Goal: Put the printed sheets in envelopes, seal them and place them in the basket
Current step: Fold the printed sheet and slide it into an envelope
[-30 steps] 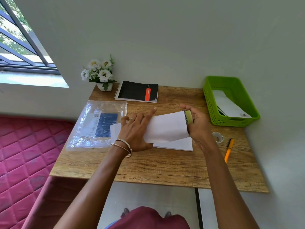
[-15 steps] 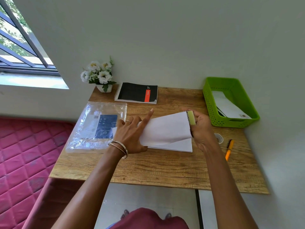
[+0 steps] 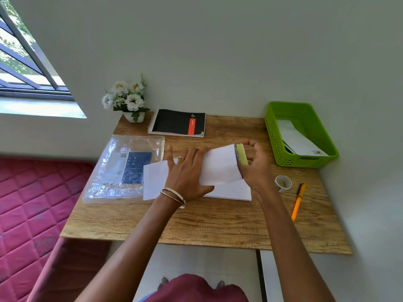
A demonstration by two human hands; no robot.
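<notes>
Now we work from the wooden table (image 3: 218,225), where the green basket (image 3: 273,138) sits at the far right corner with at least one white envelope already lying inside. Nearer the middle, a stack of white sheets (image 3: 231,190) lies flat, and on top of it rests the envelope (image 3: 220,164) we are sealing. Our left hand (image 3: 187,173) lies spread and flat on the envelope, gripping nothing, simply pinning it down. Our right hand (image 3: 256,164) has its grip closed around a yellow-green glue stick (image 3: 241,154), pressed at the envelope's right edge (whether the flap is folded yet we cannot tell). To do this well, we judge it best to keep the left palm firm so the paper does not skid, and to draw the stick evenly along the whole edge. A tape roll (image 3: 282,183) and an orange pen (image 3: 298,201) lie apart to the right.
</notes>
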